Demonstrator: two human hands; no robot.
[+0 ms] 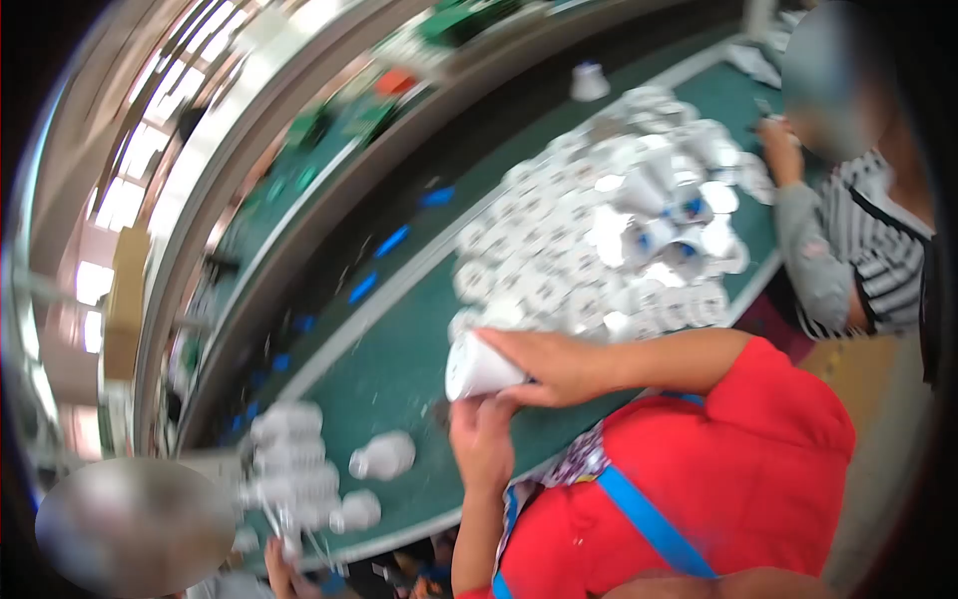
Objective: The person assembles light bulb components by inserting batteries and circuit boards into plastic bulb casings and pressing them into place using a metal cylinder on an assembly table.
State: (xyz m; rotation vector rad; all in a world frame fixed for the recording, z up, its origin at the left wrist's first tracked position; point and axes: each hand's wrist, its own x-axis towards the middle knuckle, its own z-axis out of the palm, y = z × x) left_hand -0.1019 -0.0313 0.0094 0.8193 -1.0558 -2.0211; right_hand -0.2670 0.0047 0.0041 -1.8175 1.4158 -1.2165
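A white cone-shaped cup (477, 367) is held on its side over the green table, its round flat end facing left. My right hand (549, 367) is wrapped round the narrower part of the cup. From below, my left hand (482, 439) pinches the cup's lower edge with its fingertips, close to the right fingers. Behind my hands many white cup-like parts (539, 285) lie in a wide group, mostly with their round ends up. Several shiny ones with blue inside (687, 208) rest on top at the right.
Several white bulb-shaped parts (384, 455) stand or lie at the lower left, beside a co-worker's hand (277, 567). A second co-worker's hand (783, 150) is at the upper right. A dark conveyor (329, 290) with blue pieces and a white part (590, 82) runs behind the table.
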